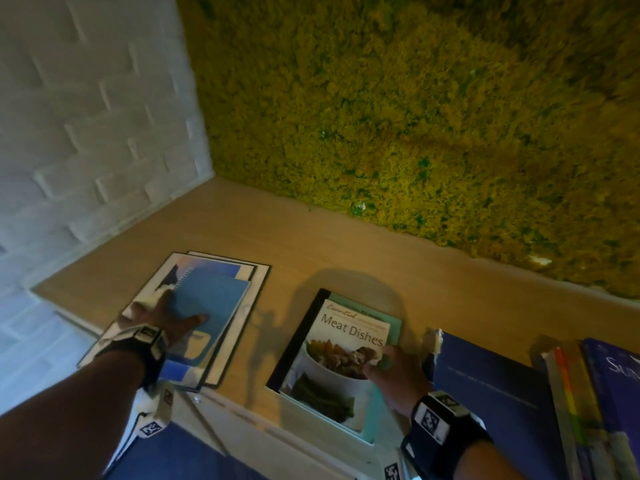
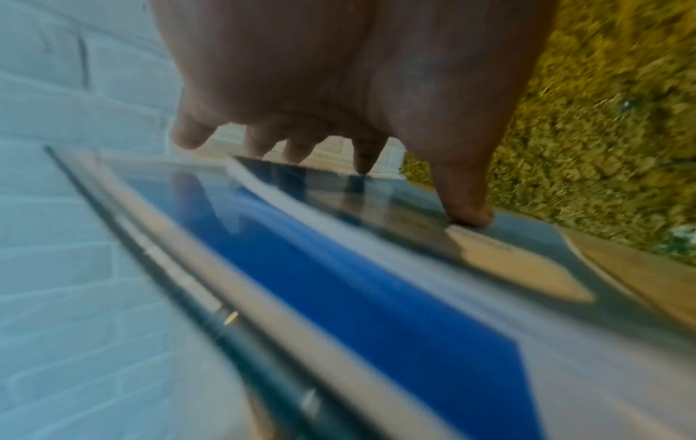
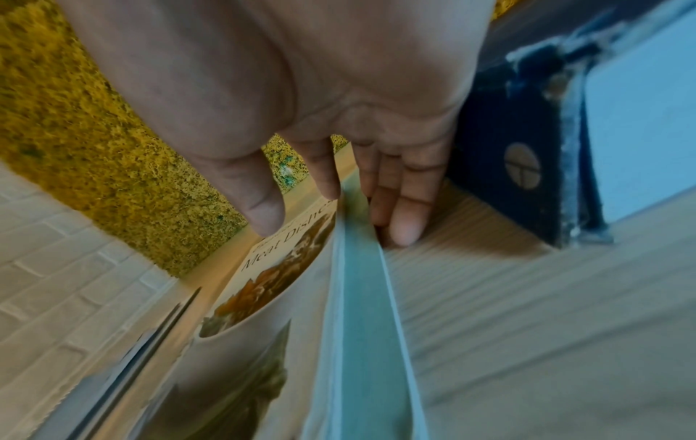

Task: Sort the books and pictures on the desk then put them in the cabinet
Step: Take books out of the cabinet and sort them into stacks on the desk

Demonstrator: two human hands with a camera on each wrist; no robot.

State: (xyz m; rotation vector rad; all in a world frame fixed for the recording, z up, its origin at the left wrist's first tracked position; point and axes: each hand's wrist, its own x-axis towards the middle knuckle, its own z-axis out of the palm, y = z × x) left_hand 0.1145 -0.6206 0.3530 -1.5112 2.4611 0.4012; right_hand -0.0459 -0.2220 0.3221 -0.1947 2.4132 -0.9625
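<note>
Right hand (image 1: pixel 393 370) pinches the teal book's (image 3: pixel 359 297) edge at 5 o'clock, thumb atop the cookbook (image 1: pixel 341 355) reading "Meat Dishes". Left hand (image 1: pixel 162 318), fingers spread, presses the blue notebook (image 1: pixel 211 306) on the framed pictures (image 1: pixel 258 277) at 8 o'clock. Wooden desk (image 1: pixel 346 244); moss wall (image 1: pixel 415 116).
</note>
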